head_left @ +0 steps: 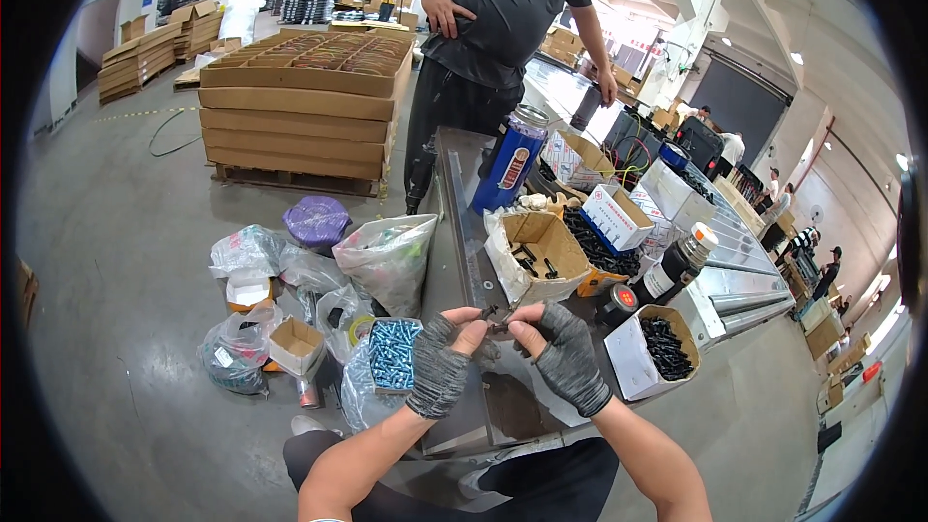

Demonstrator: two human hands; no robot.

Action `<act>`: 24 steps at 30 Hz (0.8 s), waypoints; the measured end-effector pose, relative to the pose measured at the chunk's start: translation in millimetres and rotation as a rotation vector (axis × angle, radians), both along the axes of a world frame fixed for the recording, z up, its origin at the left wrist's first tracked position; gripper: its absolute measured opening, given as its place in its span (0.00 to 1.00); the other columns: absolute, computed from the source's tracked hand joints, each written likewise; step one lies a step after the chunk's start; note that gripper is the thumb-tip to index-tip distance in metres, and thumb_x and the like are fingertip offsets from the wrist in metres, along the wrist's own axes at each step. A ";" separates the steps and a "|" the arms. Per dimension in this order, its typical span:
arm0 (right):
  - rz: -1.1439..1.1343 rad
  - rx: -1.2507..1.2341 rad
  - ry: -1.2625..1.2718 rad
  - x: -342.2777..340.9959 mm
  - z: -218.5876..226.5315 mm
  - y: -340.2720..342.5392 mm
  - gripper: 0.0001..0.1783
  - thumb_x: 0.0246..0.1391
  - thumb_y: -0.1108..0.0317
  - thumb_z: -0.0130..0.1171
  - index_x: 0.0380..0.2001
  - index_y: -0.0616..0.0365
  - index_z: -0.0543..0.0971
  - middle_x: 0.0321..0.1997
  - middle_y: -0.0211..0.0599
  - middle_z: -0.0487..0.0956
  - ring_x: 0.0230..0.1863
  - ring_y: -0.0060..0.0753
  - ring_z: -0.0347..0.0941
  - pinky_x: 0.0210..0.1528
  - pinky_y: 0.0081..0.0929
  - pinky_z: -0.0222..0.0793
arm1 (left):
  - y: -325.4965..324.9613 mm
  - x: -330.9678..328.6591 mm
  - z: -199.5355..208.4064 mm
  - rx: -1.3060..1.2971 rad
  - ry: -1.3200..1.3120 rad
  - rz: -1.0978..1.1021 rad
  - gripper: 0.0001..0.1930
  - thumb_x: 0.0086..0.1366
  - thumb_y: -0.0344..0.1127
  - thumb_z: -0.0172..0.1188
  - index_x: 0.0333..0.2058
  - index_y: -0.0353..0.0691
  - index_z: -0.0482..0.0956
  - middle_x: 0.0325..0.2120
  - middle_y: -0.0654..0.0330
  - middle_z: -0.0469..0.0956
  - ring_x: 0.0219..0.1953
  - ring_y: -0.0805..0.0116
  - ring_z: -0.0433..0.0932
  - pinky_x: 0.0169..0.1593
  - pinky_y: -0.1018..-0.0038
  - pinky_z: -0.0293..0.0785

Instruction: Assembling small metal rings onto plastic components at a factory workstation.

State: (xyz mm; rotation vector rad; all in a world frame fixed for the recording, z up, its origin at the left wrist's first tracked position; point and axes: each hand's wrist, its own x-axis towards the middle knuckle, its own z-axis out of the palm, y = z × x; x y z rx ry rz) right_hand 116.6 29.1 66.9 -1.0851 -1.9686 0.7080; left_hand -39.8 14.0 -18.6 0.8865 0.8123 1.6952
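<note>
Both hands wear grey fingerless gloves and meet over the near end of the metal bench (512,406). Between thumb and fingers, my left hand (443,367) pinches a small dark part (492,313), too small to name. My right hand (568,360) pinches at the same spot, on the part or a second piece touching it; I cannot tell which. Just beyond the fingers sits an open carton (503,249) with a few black pieces inside. Right of my right hand stands a white box (630,363) full of black screw-like pieces (667,348).
Blue bolts (393,353) fill a box left of my left hand, among plastic bags (387,261) on the floor. A blue cylinder (509,159), a dark bottle (674,266) and more cartons crowd the bench. A person (503,19) stands at its far side near stacked cartons (290,126).
</note>
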 end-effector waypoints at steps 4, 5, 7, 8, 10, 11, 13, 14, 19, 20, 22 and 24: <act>0.012 0.391 -0.159 -7.1 1.1 -1.7 0.08 0.57 0.73 0.63 0.39 0.62 0.81 0.34 0.41 0.79 0.36 0.36 0.76 0.42 0.30 0.71 | 0.0 2.3 0.5 0.030 -0.029 0.041 0.12 0.67 0.34 0.64 0.46 0.34 0.79 0.37 0.58 0.85 0.40 0.73 0.80 0.48 0.75 0.75; 0.023 0.365 -0.154 -7.5 2.2 -1.4 0.08 0.58 0.73 0.62 0.41 0.62 0.80 0.35 0.40 0.80 0.36 0.32 0.76 0.42 0.28 0.71 | 0.9 3.6 -1.3 0.037 -0.003 0.060 0.12 0.67 0.33 0.64 0.46 0.34 0.79 0.37 0.58 0.85 0.40 0.73 0.80 0.47 0.76 0.76; 0.001 0.248 -0.065 -14.3 3.1 -4.3 0.09 0.59 0.72 0.61 0.42 0.62 0.80 0.35 0.39 0.80 0.37 0.30 0.76 0.42 0.27 0.72 | 0.3 3.1 -3.3 0.052 -0.010 0.065 0.12 0.67 0.33 0.64 0.46 0.34 0.79 0.37 0.58 0.85 0.40 0.73 0.80 0.47 0.76 0.76; -0.025 0.133 0.022 -16.5 3.5 -5.6 0.09 0.61 0.72 0.60 0.43 0.61 0.80 0.36 0.37 0.80 0.37 0.28 0.76 0.42 0.26 0.72 | -0.3 3.7 -2.4 0.068 -0.017 0.066 0.12 0.67 0.33 0.64 0.46 0.35 0.79 0.37 0.58 0.84 0.40 0.73 0.80 0.46 0.76 0.76; -0.011 0.144 0.019 -17.1 3.8 -2.8 0.10 0.61 0.71 0.59 0.45 0.61 0.80 0.36 0.36 0.80 0.37 0.26 0.76 0.41 0.25 0.72 | -4.4 4.2 -0.5 0.063 0.068 0.093 0.12 0.67 0.32 0.64 0.46 0.35 0.79 0.37 0.58 0.84 0.40 0.73 0.80 0.46 0.76 0.76; 0.005 0.156 0.014 -16.3 4.2 -0.6 0.11 0.62 0.71 0.58 0.46 0.62 0.80 0.36 0.34 0.80 0.36 0.24 0.75 0.41 0.24 0.72 | -5.4 4.9 0.3 0.061 0.151 0.121 0.12 0.67 0.32 0.64 0.46 0.35 0.79 0.37 0.58 0.84 0.40 0.73 0.80 0.46 0.77 0.76; 0.035 0.166 -0.008 -14.0 0.9 7.3 0.11 0.63 0.71 0.58 0.47 0.61 0.80 0.36 0.34 0.80 0.37 0.23 0.76 0.41 0.24 0.72 | -5.2 5.9 -1.1 0.090 0.128 0.110 0.12 0.67 0.31 0.64 0.47 0.35 0.79 0.37 0.58 0.83 0.39 0.73 0.80 0.45 0.77 0.76; 0.078 0.168 -0.035 -13.9 1.2 9.4 0.12 0.63 0.71 0.58 0.48 0.61 0.80 0.37 0.33 0.80 0.37 0.23 0.76 0.41 0.24 0.72 | -4.8 6.8 -2.6 0.110 0.100 0.109 0.12 0.67 0.31 0.64 0.47 0.34 0.79 0.37 0.58 0.83 0.39 0.73 0.80 0.45 0.77 0.76; 0.034 0.177 0.070 -9.2 8.5 3.1 0.08 0.60 0.73 0.58 0.41 0.59 0.81 0.37 0.37 0.81 0.40 0.33 0.79 0.44 0.28 0.74 | -0.4 16.2 1.0 0.200 0.159 0.126 0.11 0.67 0.29 0.63 0.47 0.35 0.78 0.33 0.64 0.80 0.35 0.77 0.76 0.42 0.78 0.74; 0.119 0.171 0.049 -13.0 10.2 5.1 0.07 0.58 0.73 0.59 0.40 0.59 0.80 0.38 0.39 0.81 0.41 0.34 0.79 0.46 0.30 0.74 | -0.5 11.3 -3.4 0.223 0.185 0.161 0.11 0.66 0.28 0.63 0.47 0.35 0.78 0.33 0.65 0.79 0.34 0.77 0.75 0.42 0.79 0.73; 0.187 -0.026 0.117 -14.9 9.1 4.3 0.08 0.59 0.71 0.59 0.41 0.60 0.79 0.40 0.41 0.80 0.42 0.34 0.78 0.47 0.30 0.73 | -0.4 6.4 -14.0 0.163 0.149 0.167 0.12 0.66 0.27 0.63 0.47 0.34 0.78 0.33 0.66 0.78 0.35 0.77 0.75 0.42 0.79 0.73; 0.125 0.093 0.059 -12.6 7.1 5.3 0.11 0.60 0.70 0.58 0.44 0.62 0.77 0.39 0.40 0.80 0.42 0.35 0.79 0.46 0.30 0.73 | -0.8 2.7 -14.5 0.106 0.174 0.136 0.13 0.65 0.27 0.63 0.47 0.33 0.78 0.34 0.65 0.78 0.35 0.77 0.75 0.42 0.79 0.73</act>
